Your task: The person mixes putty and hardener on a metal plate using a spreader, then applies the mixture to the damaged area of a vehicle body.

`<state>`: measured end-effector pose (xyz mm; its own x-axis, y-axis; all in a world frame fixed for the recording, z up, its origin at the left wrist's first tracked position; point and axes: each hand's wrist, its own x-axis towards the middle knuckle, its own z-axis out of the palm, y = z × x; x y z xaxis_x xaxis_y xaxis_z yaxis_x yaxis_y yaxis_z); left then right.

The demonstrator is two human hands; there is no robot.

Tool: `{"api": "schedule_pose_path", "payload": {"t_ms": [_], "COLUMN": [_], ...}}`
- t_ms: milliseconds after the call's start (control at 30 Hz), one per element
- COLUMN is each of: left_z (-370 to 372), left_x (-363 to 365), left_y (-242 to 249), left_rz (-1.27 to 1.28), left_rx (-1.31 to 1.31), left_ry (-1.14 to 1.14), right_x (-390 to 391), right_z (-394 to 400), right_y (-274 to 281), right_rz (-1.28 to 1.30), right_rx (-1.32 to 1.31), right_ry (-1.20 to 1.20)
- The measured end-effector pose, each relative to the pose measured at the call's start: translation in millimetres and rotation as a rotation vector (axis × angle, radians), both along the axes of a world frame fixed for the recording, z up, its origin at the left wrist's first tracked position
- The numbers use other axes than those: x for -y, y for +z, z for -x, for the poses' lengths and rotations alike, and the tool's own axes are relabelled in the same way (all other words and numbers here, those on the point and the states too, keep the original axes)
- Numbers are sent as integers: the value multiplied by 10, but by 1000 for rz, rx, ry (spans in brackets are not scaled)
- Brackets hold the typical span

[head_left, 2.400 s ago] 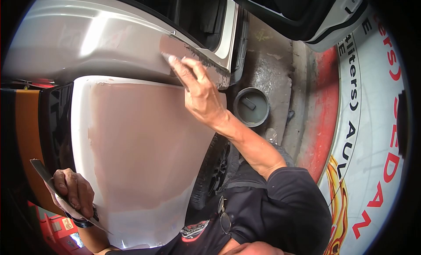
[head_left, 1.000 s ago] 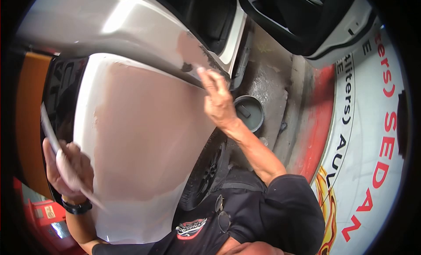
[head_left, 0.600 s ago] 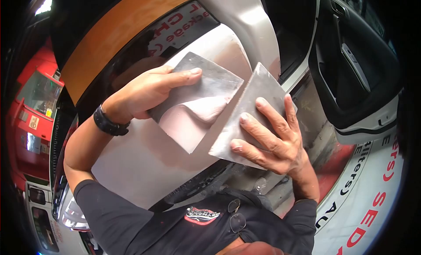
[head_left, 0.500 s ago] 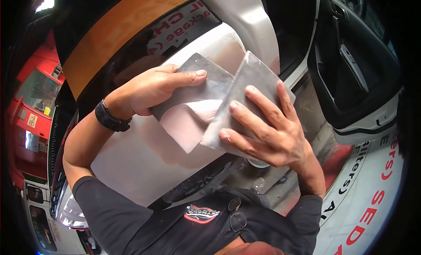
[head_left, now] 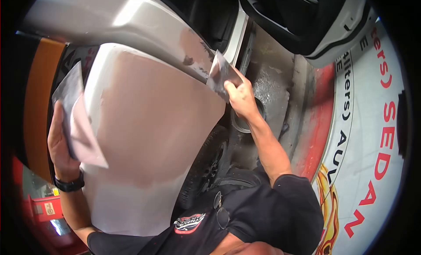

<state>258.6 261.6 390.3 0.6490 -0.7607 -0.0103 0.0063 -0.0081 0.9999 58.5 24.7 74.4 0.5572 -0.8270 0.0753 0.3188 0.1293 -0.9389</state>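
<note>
My left hand [head_left: 61,143] holds a flat grey putty plate [head_left: 70,90] tilted on edge, fingers behind it. A smooth layer of pink putty [head_left: 83,130] covers its lower part. My right hand [head_left: 242,98] grips a second grey plate, a flat spreader [head_left: 220,75], with the thumb across its face. That spreader overlaps the upper right corner of the car's fender panel [head_left: 144,110], close to the seam with the body. The fender is whitish with a broad brownish-pink smoothed area.
Dark chipped patches and brown filler mark the body panel [head_left: 186,46] beyond the seam. An open car door [head_left: 302,31] stands at upper right. Below the fender is a tyre [head_left: 204,167]; a round can [head_left: 243,123] sits on the wet floor. A lettered banner [head_left: 368,158] hangs right.
The two plates have moved apart. My left hand went left and down with the putty plate; my right hand took the spreader up to the fender's corner. The view has turned right.
</note>
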Motion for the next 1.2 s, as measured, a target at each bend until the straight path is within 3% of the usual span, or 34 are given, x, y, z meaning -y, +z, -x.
{"api": "schedule_pose_path", "payload": {"t_ms": [33,67,167,200,300,433,633,667,800,933,1200], "left_z": [-29,-80,-247,-196,-81,-61,-41,28,23,-3,-57], "left_x": [-29,-67,-162,-188,-126,-132,-41,-17,-18,-58,-108], "left_y": [-10,-27,22,16,-8,-31,12,7,4,-12,-15], "left_rz": [-10,-13,22,30,13,111,32,31,32,88,135], "left_rx": [23,11,-232,-210,-30,-43,-21,-12,34,-15,-26], "left_ry": [38,6,-352,-217,-233,-247,-336,-248,-256,-187,-181], "right_x": [81,139,297,329,364,312,75,11,62,261,311], "right_z": [-136,-194,-435,-506,-671,-864,-1038,-1005,-729,-832,-974], "right_y": [-111,-94,-33,-4,48,69,42,20,-64,-29,37], "right_rz": [25,57,289,365,473,567,570,566,558,553,501], "right_rx": [149,80,-66,-55,-32,-90,-128,-104,-19,-48,-126], "right_ry": [-83,-118,-257,-298,-382,-552,-586,-548,-364,-513,-526]}}
